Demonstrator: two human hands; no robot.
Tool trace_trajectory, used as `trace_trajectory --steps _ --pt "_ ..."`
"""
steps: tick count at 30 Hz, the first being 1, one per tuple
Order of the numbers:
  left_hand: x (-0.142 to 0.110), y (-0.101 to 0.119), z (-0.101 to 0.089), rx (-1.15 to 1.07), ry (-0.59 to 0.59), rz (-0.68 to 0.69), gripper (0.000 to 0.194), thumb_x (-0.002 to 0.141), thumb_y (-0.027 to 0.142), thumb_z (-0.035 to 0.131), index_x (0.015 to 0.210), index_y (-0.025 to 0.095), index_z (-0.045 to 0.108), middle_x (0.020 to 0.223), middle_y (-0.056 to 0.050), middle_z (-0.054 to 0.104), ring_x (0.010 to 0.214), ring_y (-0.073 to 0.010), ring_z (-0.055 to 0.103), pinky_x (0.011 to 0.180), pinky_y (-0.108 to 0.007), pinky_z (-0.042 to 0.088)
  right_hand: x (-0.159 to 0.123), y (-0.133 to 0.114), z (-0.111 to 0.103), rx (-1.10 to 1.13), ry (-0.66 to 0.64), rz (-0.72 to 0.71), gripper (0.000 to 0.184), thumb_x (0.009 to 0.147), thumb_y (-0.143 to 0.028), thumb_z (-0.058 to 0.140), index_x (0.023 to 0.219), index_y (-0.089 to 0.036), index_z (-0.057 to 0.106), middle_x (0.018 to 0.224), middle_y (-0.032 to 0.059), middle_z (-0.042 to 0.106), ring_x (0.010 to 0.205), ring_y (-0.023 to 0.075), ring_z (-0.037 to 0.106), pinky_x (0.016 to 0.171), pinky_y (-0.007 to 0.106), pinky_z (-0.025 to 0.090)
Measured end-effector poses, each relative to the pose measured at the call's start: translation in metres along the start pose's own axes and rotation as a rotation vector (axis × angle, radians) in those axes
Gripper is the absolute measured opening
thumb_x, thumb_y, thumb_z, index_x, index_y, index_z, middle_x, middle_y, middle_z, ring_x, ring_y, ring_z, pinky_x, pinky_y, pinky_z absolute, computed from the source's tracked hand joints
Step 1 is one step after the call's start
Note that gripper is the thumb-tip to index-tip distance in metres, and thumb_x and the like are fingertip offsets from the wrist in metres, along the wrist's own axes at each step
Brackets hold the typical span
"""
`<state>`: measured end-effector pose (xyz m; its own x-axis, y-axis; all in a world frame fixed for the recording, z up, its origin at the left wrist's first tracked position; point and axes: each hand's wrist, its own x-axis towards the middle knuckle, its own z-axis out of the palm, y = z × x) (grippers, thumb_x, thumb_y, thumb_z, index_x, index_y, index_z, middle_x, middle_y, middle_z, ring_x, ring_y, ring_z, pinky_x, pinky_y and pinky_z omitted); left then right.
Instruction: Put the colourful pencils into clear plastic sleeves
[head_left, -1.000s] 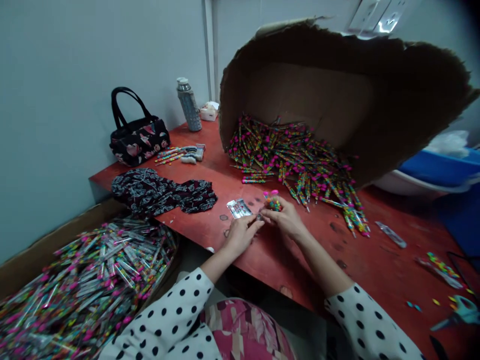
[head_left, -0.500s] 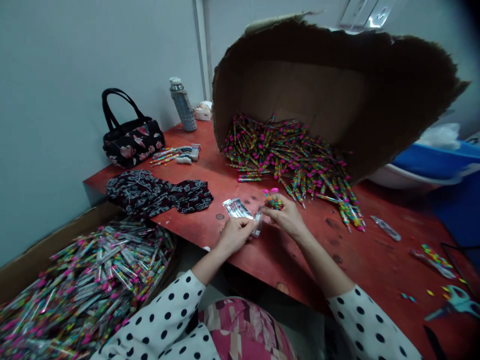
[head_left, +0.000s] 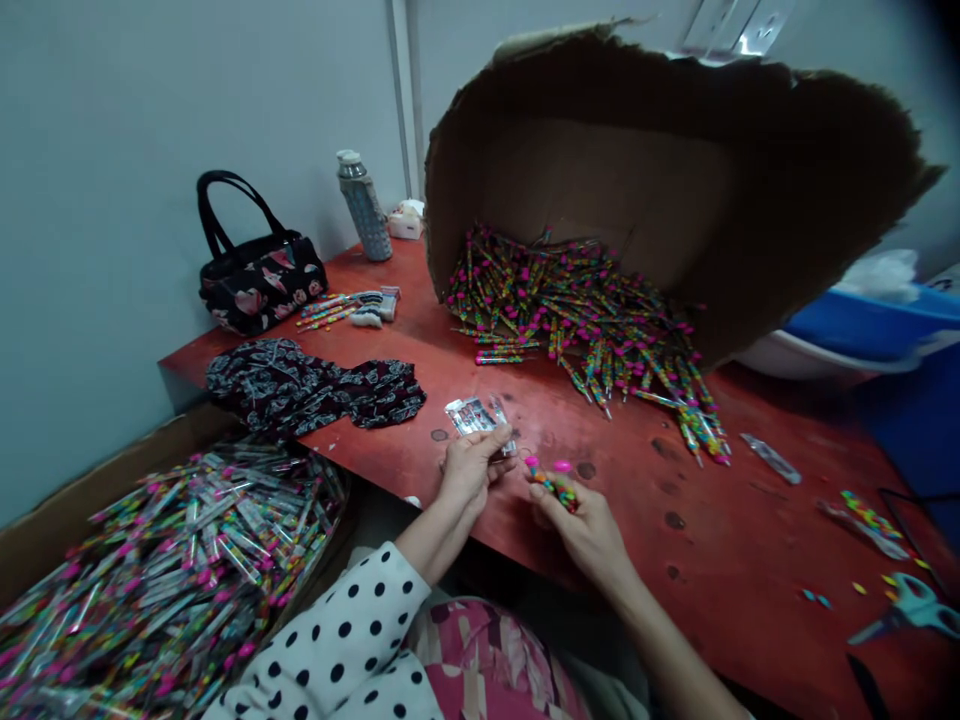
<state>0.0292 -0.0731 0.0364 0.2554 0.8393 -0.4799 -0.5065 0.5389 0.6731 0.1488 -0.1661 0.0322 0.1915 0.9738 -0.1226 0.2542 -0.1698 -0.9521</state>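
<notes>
The right hand (head_left: 589, 535) pinched a colourful pink-capped candy tube (head_left: 553, 485). The left hand (head_left: 466, 475) gripped silver foil wrappers (head_left: 471, 415) between its fingers.

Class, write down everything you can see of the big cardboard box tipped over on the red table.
The box is brown corrugated cardboard, large and plain inside. It lies tipped on its side on the red table, its open mouth facing the camera. Its rim is ragged and torn all round, with no flaps showing. A heap of multicoloured, pink-tipped sticks lies in its mouth and spills out across the tabletop.
</notes>
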Motion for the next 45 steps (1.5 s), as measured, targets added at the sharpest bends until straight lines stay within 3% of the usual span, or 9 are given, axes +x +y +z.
trace_trajectory --steps 5,10,17,25,34,41,45 --pt "-0.007 -0.005 0.008 -0.058 -0.036 -0.016 0.027 0.055 0.026 0.077 0.068 0.011 0.060 0.061 -0.002 0.062 0.054 -0.0112 0.060 0.047 -0.020 0.050 -0.001 0.005 0.010 -0.012 -0.005 0.016 0.033 0.079 -0.046 0.053 0.086 -0.016 0.065 0.061 0.0024 0.060 0.051 0.0150 0.053 0.048 0.025 0.043" --pt "-0.014 -0.006 0.012 -0.115 -0.075 -0.010 0.026 0.056 0.025 0.077 0.068 0.010 0.058 0.061 -0.001 0.061 0.053 -0.0090 0.057 0.050 -0.020 0.049 0.000 0.001 0.010 -0.029 0.034 0.059 0.034 0.077 -0.048 0.054 0.072 -0.015 0.062 0.060 0.0040 0.062 0.048 0.0149 0.055 0.047 0.025 0.043" --pt "-0.016 -0.009 0.011 -0.103 -0.109 0.013 0.026 0.061 0.030 0.073 0.071 0.010 0.059 0.065 -0.003 0.063 0.058 -0.0123 0.060 0.054 -0.023 0.049 -0.003 -0.001 0.010 0.032 -0.011 0.082 0.034 0.077 -0.049 0.054 0.070 -0.016 0.061 0.057 0.0030 0.062 0.045 0.0137 0.055 0.044 0.023 0.040" --pt "-0.016 -0.009 0.011 -0.085 -0.057 0.045 0.027 0.057 0.029 0.076 0.069 0.011 0.060 0.064 -0.002 0.061 0.056 -0.0098 0.057 0.056 -0.022 0.049 -0.003 -0.004 0.006 0.031 -0.011 0.081 0.034 0.078 -0.048 0.053 0.075 -0.016 0.062 0.058 0.0026 0.061 0.046 0.0130 0.053 0.044 0.023 0.040" --pt "-0.015 -0.014 0.009 -0.006 -0.099 0.038 0.029 0.057 0.033 0.075 0.067 0.011 0.059 0.060 0.000 0.059 0.054 -0.0094 0.055 0.053 -0.021 0.047 -0.001 -0.006 0.005 0.037 0.001 0.086 0.034 0.076 -0.048 0.055 0.069 -0.015 0.060 0.056 0.0023 0.061 0.044 0.0121 0.052 0.043 0.022 0.039" --pt "-0.015 -0.019 0.006 0.126 -0.172 0.144 0.026 0.060 0.033 0.073 0.062 0.013 0.057 0.058 0.003 0.055 0.051 -0.0072 0.051 0.050 -0.019 0.041 0.000 -0.006 0.005 0.291 -0.098 0.169 0.034 0.074 -0.048 0.058 0.075 -0.014 0.061 0.054 0.0006 0.060 0.039 0.0091 0.049 0.039 0.020 0.037" --pt "-0.016 -0.021 0.005 0.061 -0.164 0.123 0.024 0.060 0.031 0.073 0.067 0.013 0.059 0.063 0.001 0.059 0.055 -0.0093 0.055 0.055 -0.022 0.045 0.000 -0.003 0.005 0.201 -0.051 0.141 0.036 0.075 -0.048 0.057 0.080 -0.013 0.064 0.053 0.0008 0.060 0.039 0.0091 0.049 0.038 0.019 0.036"
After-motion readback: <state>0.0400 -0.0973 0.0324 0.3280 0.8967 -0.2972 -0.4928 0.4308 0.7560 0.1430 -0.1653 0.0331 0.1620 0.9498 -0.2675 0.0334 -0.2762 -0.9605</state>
